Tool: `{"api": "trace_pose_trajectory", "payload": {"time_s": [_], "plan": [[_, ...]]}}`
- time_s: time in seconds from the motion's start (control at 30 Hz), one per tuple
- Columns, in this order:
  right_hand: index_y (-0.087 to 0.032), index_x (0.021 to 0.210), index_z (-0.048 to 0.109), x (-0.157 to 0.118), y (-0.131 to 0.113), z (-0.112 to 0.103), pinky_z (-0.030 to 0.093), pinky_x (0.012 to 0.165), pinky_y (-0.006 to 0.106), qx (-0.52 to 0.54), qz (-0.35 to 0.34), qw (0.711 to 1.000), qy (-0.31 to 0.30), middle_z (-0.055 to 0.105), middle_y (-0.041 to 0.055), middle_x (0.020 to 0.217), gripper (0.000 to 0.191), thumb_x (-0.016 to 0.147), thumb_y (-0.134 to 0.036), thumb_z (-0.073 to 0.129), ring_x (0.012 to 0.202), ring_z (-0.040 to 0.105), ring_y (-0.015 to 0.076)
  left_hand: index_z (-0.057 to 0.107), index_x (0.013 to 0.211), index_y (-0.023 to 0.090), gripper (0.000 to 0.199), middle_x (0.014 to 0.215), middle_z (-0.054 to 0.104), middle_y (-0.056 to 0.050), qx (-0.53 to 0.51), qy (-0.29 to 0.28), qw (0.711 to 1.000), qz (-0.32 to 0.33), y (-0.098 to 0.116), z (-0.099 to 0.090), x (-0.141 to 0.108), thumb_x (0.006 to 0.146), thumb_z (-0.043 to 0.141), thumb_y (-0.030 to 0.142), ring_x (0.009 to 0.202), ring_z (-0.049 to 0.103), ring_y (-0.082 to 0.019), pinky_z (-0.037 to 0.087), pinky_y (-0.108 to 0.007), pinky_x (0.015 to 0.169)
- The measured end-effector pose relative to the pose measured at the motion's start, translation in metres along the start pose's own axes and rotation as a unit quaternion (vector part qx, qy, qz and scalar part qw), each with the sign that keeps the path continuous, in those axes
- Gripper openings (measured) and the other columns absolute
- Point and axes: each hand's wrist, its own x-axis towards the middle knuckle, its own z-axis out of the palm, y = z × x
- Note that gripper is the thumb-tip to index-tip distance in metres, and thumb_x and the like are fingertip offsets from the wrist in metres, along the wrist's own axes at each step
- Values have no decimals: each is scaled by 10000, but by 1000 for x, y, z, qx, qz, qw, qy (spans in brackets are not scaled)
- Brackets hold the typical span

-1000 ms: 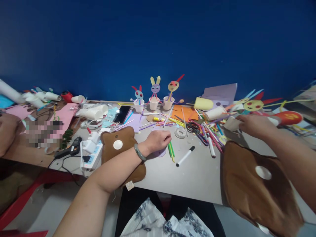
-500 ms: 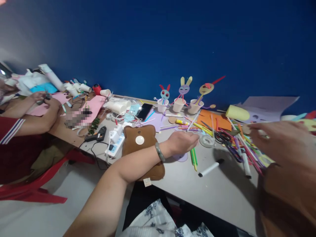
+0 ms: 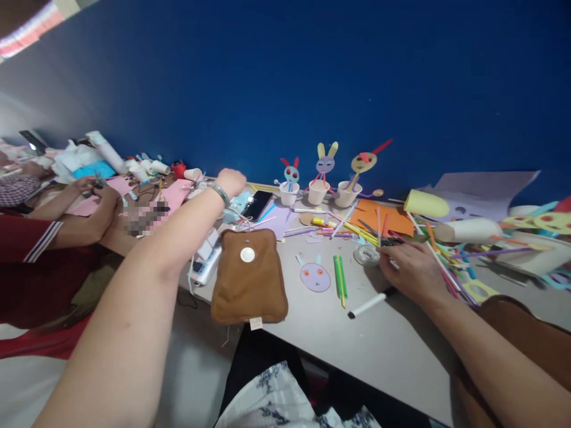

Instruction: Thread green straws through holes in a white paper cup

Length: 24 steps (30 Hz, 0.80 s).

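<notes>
My left hand [image 3: 231,182] reaches over to the back of the table, above clear plastic packaging [image 3: 200,189]; its fingers point away and are hidden. My right hand [image 3: 413,268] bends down over the craft pile, fingers drawn together beside a roll of tape [image 3: 367,255]. Black-handled scissors [image 3: 389,241] lie right at its fingertips; whether it grips them I cannot make out. Between my arms lie a lilac paper rabbit face [image 3: 314,277] with drawn features, green and yellow sticks [image 3: 340,279] and a marker [image 3: 368,305].
Three paper cups [image 3: 319,193] with stick puppets stand along the blue wall. A brown pouch [image 3: 250,279] lies at the front edge, a power strip [image 3: 207,264] beside it, a phone [image 3: 257,205] behind. At left a person in a red sleeve [image 3: 29,235] works.
My left hand has swung left and back, away from the table's middle, uncovering the rabbit face. My right hand has come down and left to the scissors and tape.
</notes>
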Motion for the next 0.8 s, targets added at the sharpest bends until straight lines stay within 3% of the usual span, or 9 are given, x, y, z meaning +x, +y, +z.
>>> {"api": "trace_pose_trajectory", "payload": {"time_s": [0.13, 0.27, 0.63, 0.8], "plan": [[-235, 794, 712, -2, 2, 3, 485, 807, 378, 8, 6, 1000, 9, 784, 42, 755, 196, 874, -182, 541, 693, 702, 231, 767, 991, 53, 239, 1041, 751, -256, 52, -41, 998, -11, -39, 30, 7, 770, 730, 135, 1128, 672, -391, 502, -421, 941], [-202, 820, 724, -5, 4, 5, 492, 805, 368, 18, -29, 999, 29, 768, 55, 725, 189, 883, -165, 551, 664, 695, 220, 754, 1075, 81, 310, 1149, 740, -250, 77, -45, 996, 1, -53, 45, 12, 777, 727, 160, 1157, 667, -367, 497, -397, 961], [-184, 876, 709, -12, 8, 13, 520, 767, 353, 44, -50, 998, -6, 769, 54, 744, 176, 910, -158, 538, 662, 702, 211, 710, 1182, 7, 387, 1185, 711, -299, 83, -10, 996, -37, -56, 47, 20, 887, 474, 91, 1162, 679, -341, 503, -412, 981], [-162, 873, 704, -12, 7, 12, 521, 759, 355, 45, -68, 997, 9, 753, 57, 722, 176, 917, -147, 534, 648, 699, 207, 720, 1134, 1, 356, 1129, 719, -310, 52, -18, 998, -27, -55, 43, 19, 887, 550, 193, 1193, 660, -365, 491, -444, 1013]]}}
